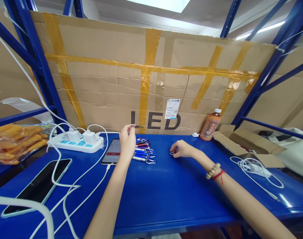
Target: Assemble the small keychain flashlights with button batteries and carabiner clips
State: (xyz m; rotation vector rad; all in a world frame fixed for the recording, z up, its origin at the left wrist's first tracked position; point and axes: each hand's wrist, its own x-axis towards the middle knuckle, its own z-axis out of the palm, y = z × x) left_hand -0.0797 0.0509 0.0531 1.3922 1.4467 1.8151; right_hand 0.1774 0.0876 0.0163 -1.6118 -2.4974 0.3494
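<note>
Clip-ended metal tubes lie side by side on the blue table in front of me, mostly blue with a red one among them. Their clips all point to my right, probably so that the row stays tidy and easy to count. My left hand is above their left ends, fingers bent; I cannot tell whether its fingertips meet or hold anything. My right hand, well apart from the row, has its thumb and fingers curled in a pinch on a small shiny piece low over the tabletop; the rest of that piece is hidden. A phone sits just left of the tubes, partly behind my left arm, its screen showing digits, I suppose where I can glance at it. Its white cable comes toward me, seemingly to keep it charged.
</note>
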